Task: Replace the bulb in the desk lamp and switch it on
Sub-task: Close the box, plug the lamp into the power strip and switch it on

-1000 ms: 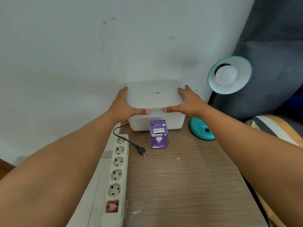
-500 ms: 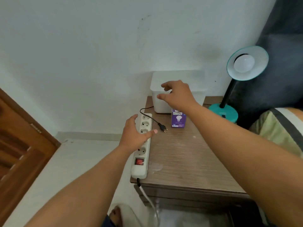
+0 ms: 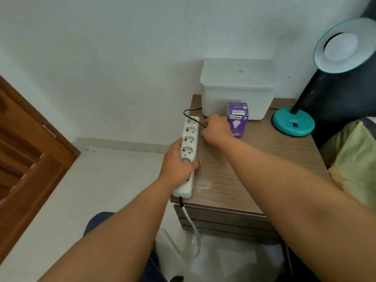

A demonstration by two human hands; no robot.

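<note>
A teal desk lamp stands at the table's back right, its shade tilted toward me with a white bulb in it. A purple bulb box stands in front of a white lidded bin. A white power strip lies along the table's left edge. My left hand grips the strip around its middle. My right hand is closed on the lamp's black plug beside the strip's far end; the plug is hidden in my fingers, its cord loops behind.
The wooden bedside table stands against a white wall. A brown wooden door is at the left. A pale pillow lies at the right. The strip's white cable hangs off the table front.
My right hand left the white bin and came down onto the plug. My left hand settled around the power strip. The view pulled back and swung left.
</note>
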